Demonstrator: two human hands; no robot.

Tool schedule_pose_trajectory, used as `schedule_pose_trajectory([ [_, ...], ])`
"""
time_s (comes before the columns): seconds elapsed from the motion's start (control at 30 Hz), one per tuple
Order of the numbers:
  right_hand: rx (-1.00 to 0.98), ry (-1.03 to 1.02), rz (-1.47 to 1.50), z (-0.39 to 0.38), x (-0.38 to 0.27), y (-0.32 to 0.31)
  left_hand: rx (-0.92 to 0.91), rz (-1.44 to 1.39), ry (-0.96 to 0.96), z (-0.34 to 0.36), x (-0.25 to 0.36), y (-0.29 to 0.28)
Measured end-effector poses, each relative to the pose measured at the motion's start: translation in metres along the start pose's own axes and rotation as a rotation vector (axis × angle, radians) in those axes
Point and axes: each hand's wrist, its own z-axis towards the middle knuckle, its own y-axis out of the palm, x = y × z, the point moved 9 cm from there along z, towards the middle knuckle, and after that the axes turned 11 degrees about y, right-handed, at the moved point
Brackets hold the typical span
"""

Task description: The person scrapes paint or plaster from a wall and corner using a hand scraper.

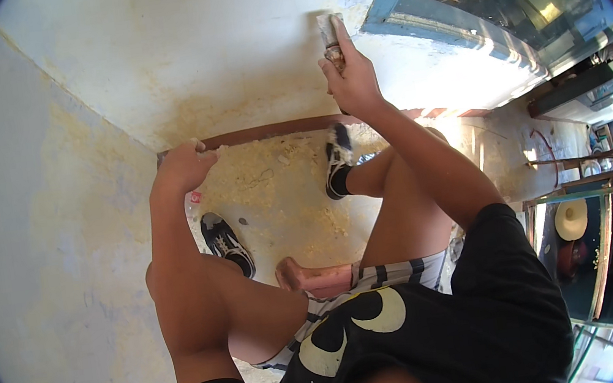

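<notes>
My right hand is closed round the handle of a putty knife, with the index finger stretched along its blade. The flat, pale-smeared blade is up against the white wall, just left of the blue window frame. Lower on the left, my left hand hangs near the corner where the two walls meet. Its fingers are loosely bent, thumb apart, and no object shows in them. Yellowish stains and patches mark the wall between my hands.
I sit low on a reddish stool, feet apart. Pale flakes litter the floor along a red-brown baseboard. A blue-framed window is at upper right. Wooden furniture and a glass-fronted cabinet with a straw hat stand at right.
</notes>
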Motion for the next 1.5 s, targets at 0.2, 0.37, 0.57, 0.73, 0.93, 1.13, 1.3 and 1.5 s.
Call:
schedule_pose_trajectory([
  [0.2,0.075,0.143,0.308,0.009,0.038,-0.004,-0.003,0.005,0.039,-0.001,0.018,0.008],
  [0.37,0.033,0.46,0.792,0.027,0.064,0.018,-0.07,-0.018,0.012,0.012,0.014,0.019],
  [0.57,-0.003,0.516,0.979,0.033,0.069,0.022,-0.099,-0.044,-0.036,0.027,0.016,0.018],
  [0.73,-0.035,0.541,1.067,0.038,0.081,0.025,-0.111,0.014,-0.06,0.038,-0.002,0.013],
  [0.93,-0.107,0.573,0.89,0.04,0.092,0.012,-0.133,0.048,-0.051,0.054,0.007,0.019],
  [1.13,0.05,0.533,0.683,0.043,0.119,0.0,-0.169,0.063,-0.034,0.062,0.019,0.032],
  [1.3,0.076,0.474,0.669,0.047,0.117,0.001,-0.161,0.066,-0.037,0.062,0.023,0.036],
  [1.5,0.113,0.415,0.682,0.058,0.1,-0.01,-0.169,0.063,-0.031,0.067,0.02,0.043],
])
